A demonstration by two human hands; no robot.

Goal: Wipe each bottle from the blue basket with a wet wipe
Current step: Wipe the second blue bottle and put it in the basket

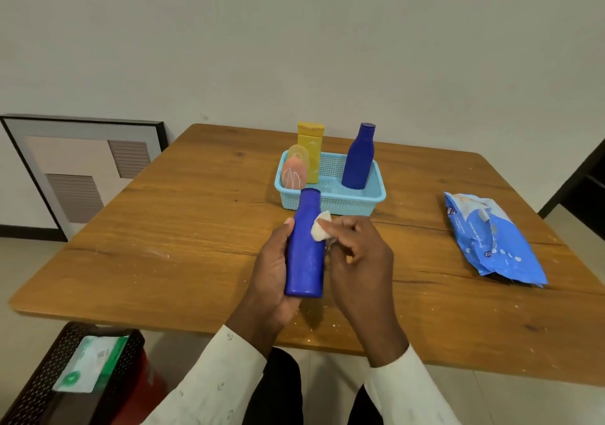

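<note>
Blue bottle [305, 244] sits gripped in the left hand [273, 270] above the wooden table [163, 228], long axis pointing away toward the blue basket [347, 200]. The right hand [357, 254] pinches a wet wipe [320, 230] against its right shoulder — nearer hand for wiping. Wipes pack [491, 238] lies well right; bare wall behind — three bottles wait in the basket.

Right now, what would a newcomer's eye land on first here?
The dark blue bottle held in the left hand at centre, with the right hand pressing a white wet wipe against its shoulder. Behind it, the light blue basket holds another blue bottle; the wipes pack lies right.
</note>
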